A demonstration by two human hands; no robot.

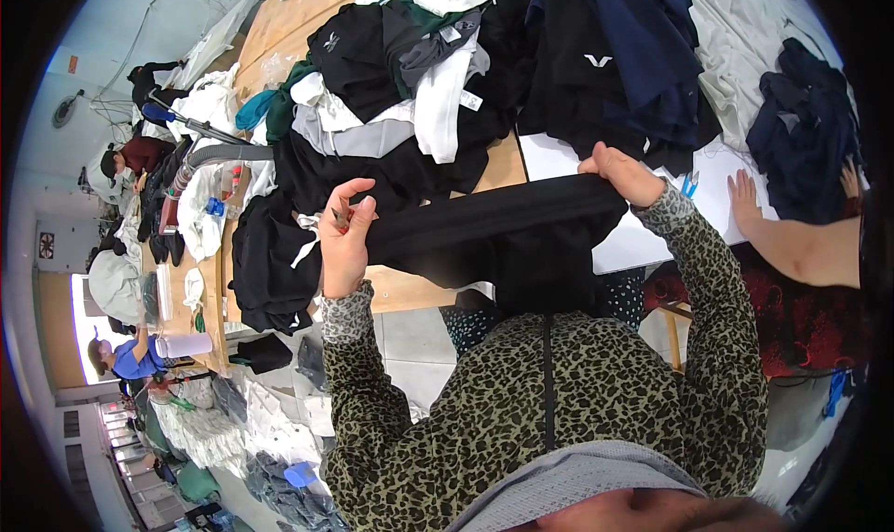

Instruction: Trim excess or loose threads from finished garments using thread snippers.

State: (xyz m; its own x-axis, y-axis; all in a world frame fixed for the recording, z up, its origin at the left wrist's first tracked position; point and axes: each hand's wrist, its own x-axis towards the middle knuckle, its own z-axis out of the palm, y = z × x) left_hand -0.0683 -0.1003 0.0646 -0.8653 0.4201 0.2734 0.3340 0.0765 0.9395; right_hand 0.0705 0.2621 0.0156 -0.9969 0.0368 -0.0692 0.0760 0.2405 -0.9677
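Observation:
A black garment (494,220) is stretched sideways between my hands, its folded band-like upper edge pulled fairly straight. The rest of its cloth hangs toward my lap. My left hand (345,241) pinches the left end, and a small red object (341,221) shows among its fingers, too little of it to name. My right hand (627,174) grips the right end, thumb along the top edge. Just beyond the band, a heap of black, white, grey and green garments (372,75) covers the wooden table (507,159).
Dark navy and black garments (615,57) are piled at the far right, with blue-handled snips (690,184) on a white sheet (633,238). A co-worker's hand and arm (801,238) rest at the right, beside a navy garment (803,131). A grey hose (219,155) stands at the left.

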